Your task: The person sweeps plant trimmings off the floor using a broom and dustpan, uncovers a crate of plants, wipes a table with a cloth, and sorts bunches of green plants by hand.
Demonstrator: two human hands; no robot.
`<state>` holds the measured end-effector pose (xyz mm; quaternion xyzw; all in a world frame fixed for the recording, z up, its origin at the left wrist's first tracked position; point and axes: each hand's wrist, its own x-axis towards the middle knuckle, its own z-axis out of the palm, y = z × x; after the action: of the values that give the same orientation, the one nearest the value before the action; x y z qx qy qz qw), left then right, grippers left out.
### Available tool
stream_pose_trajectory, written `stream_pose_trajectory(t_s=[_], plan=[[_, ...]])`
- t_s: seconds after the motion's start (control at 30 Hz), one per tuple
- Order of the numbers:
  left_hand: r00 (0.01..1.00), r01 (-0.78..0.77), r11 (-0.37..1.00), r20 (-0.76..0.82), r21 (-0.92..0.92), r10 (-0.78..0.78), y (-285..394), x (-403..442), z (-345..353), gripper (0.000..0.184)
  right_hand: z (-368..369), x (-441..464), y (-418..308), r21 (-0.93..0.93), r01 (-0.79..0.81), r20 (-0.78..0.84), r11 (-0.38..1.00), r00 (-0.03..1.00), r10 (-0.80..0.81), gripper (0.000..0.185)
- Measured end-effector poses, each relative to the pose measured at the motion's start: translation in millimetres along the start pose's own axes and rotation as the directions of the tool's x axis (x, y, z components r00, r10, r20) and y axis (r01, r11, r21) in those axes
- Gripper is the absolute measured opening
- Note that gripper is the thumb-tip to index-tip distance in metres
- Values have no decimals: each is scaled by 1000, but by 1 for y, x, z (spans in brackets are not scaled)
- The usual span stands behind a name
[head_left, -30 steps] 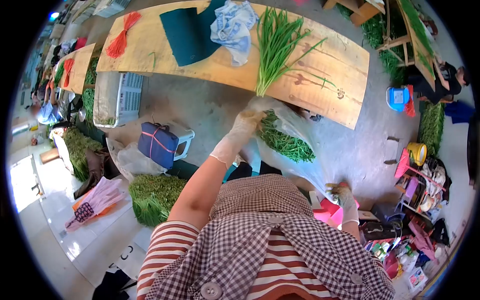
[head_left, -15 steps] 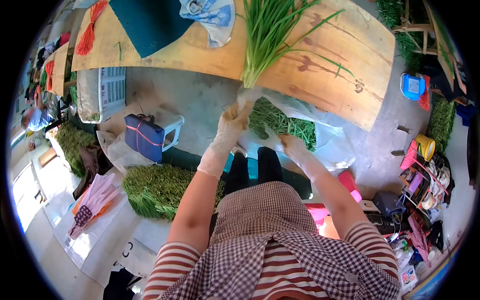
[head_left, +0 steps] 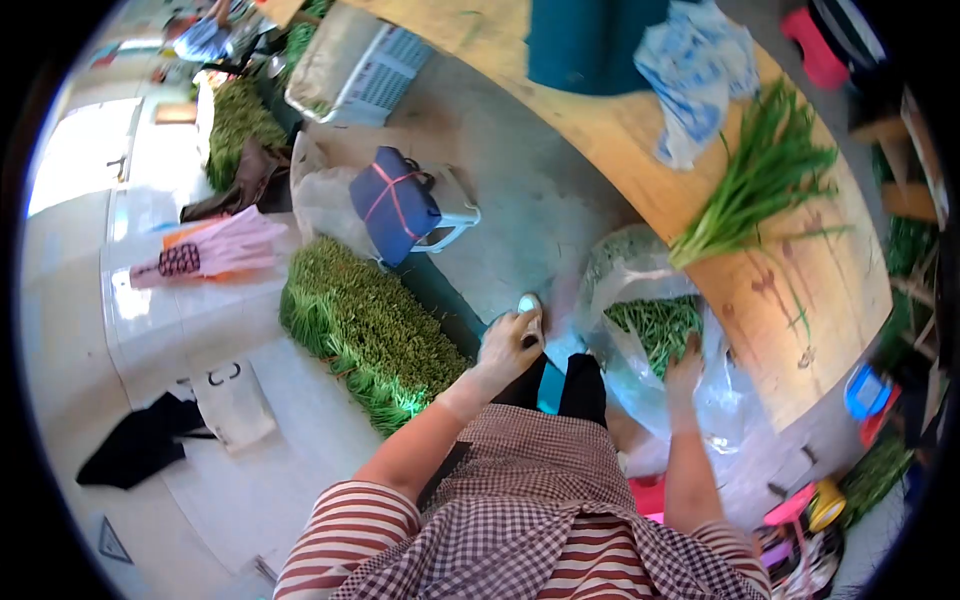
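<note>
Greens at the surface edge, two hands below

I log remotely: one bunch of greens (head_left: pixel 745 190), right of frame, on the wooden surface (head_left: pixel 765 355), stem ends towards its nearer edge, likely for easy reach. One clear bag (head_left: pixel 728 388), just beside that edge, mouth spread, loose cuttings (head_left: pixel 655 328) inside; presumably placed to stay close. Right hand (head_left: pixel 685 368): at the bag, fingers extended; grip I cannot tell. Left hand (head_left: pixel 512 345): centre, fingers half curled; whether anything thin is held, I cannot tell. Also on the surface: cloth (head_left: pixel 695 75), dark green mat (head_left: pixel 585 45). Room: concrete floor (head_left: pixel 490 140); stacked greens (head_left: pixel 375 325), left of centre; white crate (head_left: pixel 375 75), upper left.
</note>
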<state>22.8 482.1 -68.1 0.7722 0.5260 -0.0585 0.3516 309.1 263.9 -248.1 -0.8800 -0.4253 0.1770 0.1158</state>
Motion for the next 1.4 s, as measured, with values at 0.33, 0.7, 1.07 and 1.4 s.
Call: stream_pose_trajectory(t_s=[0.33, 0.7, 1.07, 1.4], plan=[[732, 676, 686, 138, -271, -667, -235, -176, -84, 45, -135, -85, -79, -250, 262, 908, 932, 398, 132, 40], [670, 466, 345, 71, -815, -739, -432, -27, -172, 42, -75, 117, -471, 571, -600, 750, 560, 659, -57, 35], [165, 370, -398, 481, -840, -861, -565, 103, -120, 70, 200, 293, -751, 591, -568, 348, -572, 820, -455, 31], [438, 242, -308, 387, -920, -812, -608, 133, -53, 57, 373, 223, -692, 154, -939, 985, 309, 169, 24, 25]])
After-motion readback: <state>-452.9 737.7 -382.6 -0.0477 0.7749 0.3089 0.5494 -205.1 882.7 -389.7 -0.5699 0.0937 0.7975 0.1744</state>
